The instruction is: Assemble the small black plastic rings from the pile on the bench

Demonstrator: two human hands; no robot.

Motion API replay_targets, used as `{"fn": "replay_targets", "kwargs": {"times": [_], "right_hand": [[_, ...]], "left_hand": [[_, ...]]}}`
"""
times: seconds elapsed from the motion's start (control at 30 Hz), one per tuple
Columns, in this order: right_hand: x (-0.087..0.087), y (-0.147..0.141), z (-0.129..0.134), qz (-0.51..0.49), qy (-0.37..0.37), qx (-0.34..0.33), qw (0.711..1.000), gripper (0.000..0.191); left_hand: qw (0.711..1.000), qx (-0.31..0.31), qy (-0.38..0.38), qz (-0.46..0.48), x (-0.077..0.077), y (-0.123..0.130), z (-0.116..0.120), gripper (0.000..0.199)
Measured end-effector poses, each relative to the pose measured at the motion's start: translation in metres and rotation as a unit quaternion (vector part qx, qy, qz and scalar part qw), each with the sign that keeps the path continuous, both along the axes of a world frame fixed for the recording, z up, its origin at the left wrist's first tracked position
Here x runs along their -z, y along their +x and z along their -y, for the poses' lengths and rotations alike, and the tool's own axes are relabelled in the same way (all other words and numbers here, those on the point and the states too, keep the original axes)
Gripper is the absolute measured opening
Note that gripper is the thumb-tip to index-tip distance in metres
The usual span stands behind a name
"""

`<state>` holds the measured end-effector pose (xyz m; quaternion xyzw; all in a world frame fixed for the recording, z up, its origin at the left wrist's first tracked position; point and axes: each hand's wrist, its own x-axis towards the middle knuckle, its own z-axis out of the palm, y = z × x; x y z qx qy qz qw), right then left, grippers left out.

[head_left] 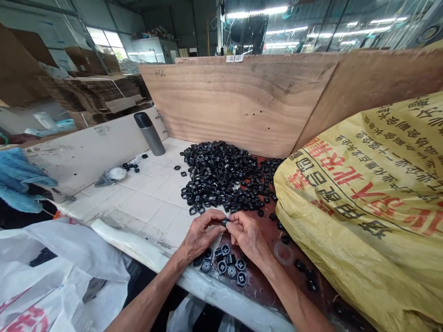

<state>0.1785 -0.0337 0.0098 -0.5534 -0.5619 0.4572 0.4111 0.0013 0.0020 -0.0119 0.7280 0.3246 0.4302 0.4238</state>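
Note:
Between the fingertips of both hands is a small black plastic part point(224, 222). My left hand point(204, 233) pinches it from the left, my right hand point(246, 232) from the right, and the fingers cover most of it. Just beyond them rises a big heap of black plastic rings point(218, 170). Closer to me, below the hands, lie several round black caps point(231, 266), some showing a grey cross-shaped inside. A few loose rings point(197, 210) lie at the near edge of the heap.
A yellow woven sack point(346, 193) bulges over the right side. At the back left stands a grey thermos bottle point(150, 133), with a small plastic bag point(112, 175) nearer. A wooden board point(235, 103) walls the back. White bags point(69, 263) hang at the left front.

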Motion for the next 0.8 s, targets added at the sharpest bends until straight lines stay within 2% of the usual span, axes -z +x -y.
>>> {"fn": "replay_targets", "kwargs": {"times": [0.07, 0.13, 0.23, 0.3, 0.33, 0.37, 0.4, 0.43, 0.47, 0.5, 0.57, 0.63, 0.8], "right_hand": [[0.000, 0.001, 0.000, -0.011, -0.039, 0.009, 0.999, 0.011], [-0.001, 0.005, 0.001, 0.013, -0.053, -0.005, 0.998, 0.014], [-0.002, 0.017, 0.000, 0.107, -0.008, -0.039, 0.993, 0.030], [0.001, 0.026, -0.002, 0.180, 0.042, -0.006, 0.983, 0.036], [0.005, 0.030, -0.004, 0.209, 0.062, 0.028, 0.976, 0.034], [0.009, 0.033, -0.005, 0.232, 0.080, 0.062, 0.967, 0.028], [0.013, 0.034, -0.007, 0.249, 0.100, 0.090, 0.959, 0.020], [0.018, 0.035, -0.009, 0.261, 0.123, 0.110, 0.951, 0.011], [0.022, 0.034, -0.011, 0.267, 0.146, 0.119, 0.945, 0.010], [0.027, 0.033, -0.012, 0.272, 0.167, 0.117, 0.940, 0.018], [0.033, 0.029, -0.014, 0.280, 0.190, 0.089, 0.937, 0.038], [0.037, 0.025, -0.016, 0.291, 0.201, 0.054, 0.934, 0.049], [0.042, 0.025, -0.021, 0.315, 0.226, 0.040, 0.921, 0.041]], "left_hand": [[0.998, 0.011, 0.051, -0.032, -0.001, -0.001, 0.001, 0.017], [0.998, 0.018, 0.035, -0.047, -0.006, -0.002, 0.005, 0.018], [0.988, 0.055, -0.112, -0.090, -0.019, -0.011, 0.012, 0.024], [0.969, 0.065, -0.179, -0.159, -0.027, -0.023, 0.014, 0.027], [0.964, 0.033, -0.175, -0.198, -0.028, -0.031, 0.013, 0.030], [0.960, -0.035, -0.149, -0.234, -0.028, -0.040, 0.011, 0.034], [0.949, -0.131, -0.111, -0.263, -0.026, -0.048, 0.008, 0.037], [0.928, -0.232, -0.075, -0.282, -0.022, -0.056, 0.003, 0.039], [0.902, -0.305, -0.051, -0.301, -0.017, -0.062, -0.002, 0.042], [0.884, -0.339, -0.038, -0.319, -0.012, -0.065, -0.007, 0.051], [0.871, -0.347, -0.018, -0.349, 0.000, -0.065, -0.018, 0.066], [0.878, -0.319, 0.004, -0.356, 0.009, -0.053, -0.025, 0.067], [0.911, -0.270, 0.056, -0.308, 0.022, -0.002, -0.028, 0.066]]}}
